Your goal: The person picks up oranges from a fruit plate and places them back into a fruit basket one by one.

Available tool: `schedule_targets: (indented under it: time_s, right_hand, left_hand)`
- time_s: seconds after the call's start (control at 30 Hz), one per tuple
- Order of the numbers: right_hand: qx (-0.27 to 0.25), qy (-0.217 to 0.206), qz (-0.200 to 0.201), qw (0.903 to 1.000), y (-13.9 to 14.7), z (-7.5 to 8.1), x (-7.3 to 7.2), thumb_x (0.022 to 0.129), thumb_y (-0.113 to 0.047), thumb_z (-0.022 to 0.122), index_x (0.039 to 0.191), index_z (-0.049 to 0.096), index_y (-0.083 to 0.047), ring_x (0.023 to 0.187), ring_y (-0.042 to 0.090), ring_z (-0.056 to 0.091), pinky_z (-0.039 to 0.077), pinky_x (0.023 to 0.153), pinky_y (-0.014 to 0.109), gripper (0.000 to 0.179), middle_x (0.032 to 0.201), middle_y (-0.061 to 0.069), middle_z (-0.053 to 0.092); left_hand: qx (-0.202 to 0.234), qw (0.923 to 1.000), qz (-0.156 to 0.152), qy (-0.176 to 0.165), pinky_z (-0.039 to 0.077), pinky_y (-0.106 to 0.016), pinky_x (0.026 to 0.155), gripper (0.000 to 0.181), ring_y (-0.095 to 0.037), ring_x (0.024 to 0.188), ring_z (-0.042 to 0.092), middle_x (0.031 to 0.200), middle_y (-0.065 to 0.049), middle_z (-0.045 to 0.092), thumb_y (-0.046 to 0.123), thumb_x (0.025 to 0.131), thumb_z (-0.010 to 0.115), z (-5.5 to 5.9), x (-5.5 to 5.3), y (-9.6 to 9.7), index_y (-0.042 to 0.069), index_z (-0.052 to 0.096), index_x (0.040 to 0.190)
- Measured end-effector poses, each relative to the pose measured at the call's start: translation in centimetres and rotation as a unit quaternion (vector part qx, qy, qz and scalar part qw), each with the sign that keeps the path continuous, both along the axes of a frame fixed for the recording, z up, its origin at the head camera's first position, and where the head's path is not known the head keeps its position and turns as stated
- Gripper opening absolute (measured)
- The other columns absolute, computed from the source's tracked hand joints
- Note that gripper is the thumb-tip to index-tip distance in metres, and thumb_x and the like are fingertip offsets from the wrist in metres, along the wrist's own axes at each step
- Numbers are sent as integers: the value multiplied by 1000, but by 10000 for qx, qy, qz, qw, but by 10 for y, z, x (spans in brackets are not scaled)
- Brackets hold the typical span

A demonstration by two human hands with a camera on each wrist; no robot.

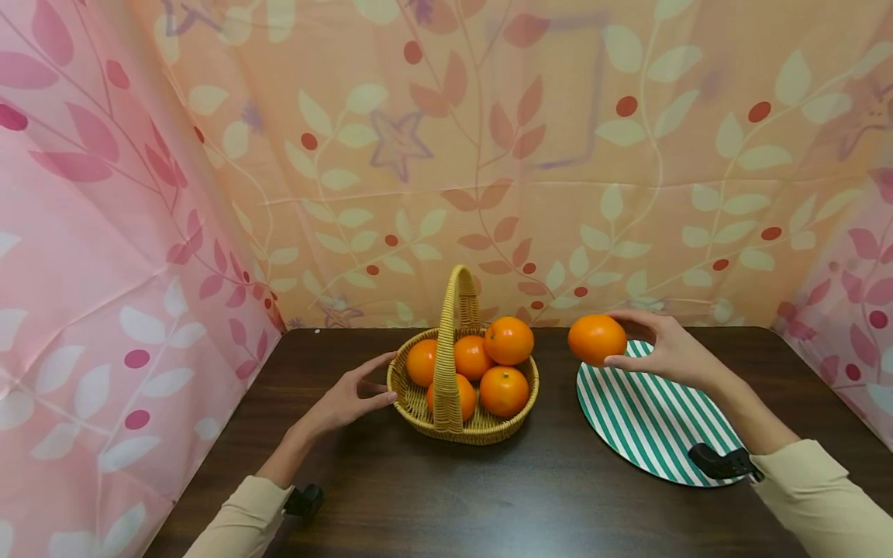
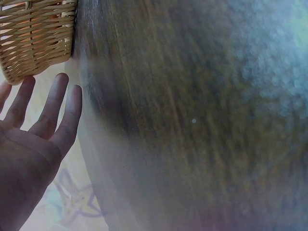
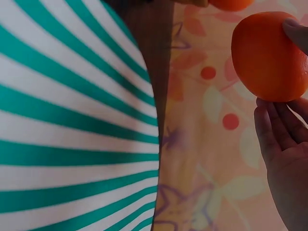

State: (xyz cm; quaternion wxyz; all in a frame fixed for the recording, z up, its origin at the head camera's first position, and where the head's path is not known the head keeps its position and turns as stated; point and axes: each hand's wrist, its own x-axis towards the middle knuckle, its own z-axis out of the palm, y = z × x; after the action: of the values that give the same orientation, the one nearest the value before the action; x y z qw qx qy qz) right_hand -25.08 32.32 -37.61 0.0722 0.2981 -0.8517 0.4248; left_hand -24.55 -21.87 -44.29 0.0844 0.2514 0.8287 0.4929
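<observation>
A yellow wicker basket (image 1: pixel 481 435) with a tall arched handle stands on the dark table and holds several oranges (image 1: pixel 504 391). At its left rim, my left hand (image 1: pixel 346 399) touches the wicker with extended fingers; the left wrist view shows those fingers (image 2: pixel 50 108) by the basket wall (image 2: pixel 36 41). My right hand (image 1: pixel 670 353) pinches one orange (image 1: pixel 597 339) between thumb and fingers. That orange is in the air, above the far left edge of a round green-and-white striped placemat (image 1: pixel 656 418). In the right wrist view the held orange (image 3: pixel 267 57) shows clearly above the fingers.
The dark wood table (image 1: pixel 488 504) reaches back to a patterned cloth backdrop (image 1: pixel 488 155). Pink patterned cloth (image 1: pixel 105 232) hangs along the left side, with more at the right. The striped mat lies to the basket's right.
</observation>
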Motion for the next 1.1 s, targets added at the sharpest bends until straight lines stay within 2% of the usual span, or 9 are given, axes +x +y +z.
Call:
schedule_targets:
  time_s: [0.33, 0.6, 0.73, 0.9, 1.1]
  right_hand:
    - [-243, 79, 498, 9984, -34, 13, 1, 79, -5, 89, 135, 62, -10, 105, 19, 64, 51, 92, 24, 63, 125, 3, 63]
    - [-441, -88, 939, 9946, -64, 17, 9, 80, -6, 88, 137, 60, -11, 103, 21, 65, 54, 88, 30, 63, 125, 3, 63]
    - [-355, -42, 1054, 9938, -83, 15, 13, 80, -11, 89, 137, 60, -12, 106, 21, 63, 52, 92, 33, 64, 127, 0, 62]
    - [-128, 350, 1123, 9930, -107, 8, 14, 77, -23, 93, 133, 63, -16, 113, 18, 59, 49, 98, 38, 65, 127, -4, 63]
    - [17, 494, 1553, 9866, -131, -2, 17, 76, -25, 93, 131, 64, -13, 109, 17, 60, 52, 92, 48, 63, 126, -3, 63]
  left_hand:
    - [46, 10000, -42, -20, 55, -39, 88, 70, -42, 118, 61, 161, -14, 31, 20, 98, 71, 0, 1, 0, 15, 36, 159]
    - [36, 10000, -40, 16, 55, -38, 88, 70, -41, 117, 62, 161, -14, 31, 19, 98, 71, 1, 1, 1, 15, 36, 159]
    - [41, 10000, -36, 26, 56, -37, 87, 71, -41, 117, 62, 161, -14, 32, 19, 98, 72, 0, 0, 0, 14, 36, 159]
    - [54, 10000, -52, 42, 56, -36, 86, 71, -41, 116, 62, 161, -14, 32, 19, 98, 72, -1, -1, 0, 14, 36, 159]
    - [79, 9999, -79, 25, 56, -37, 88, 71, -39, 117, 62, 161, -13, 33, 19, 98, 72, -1, -1, 0, 15, 36, 159]
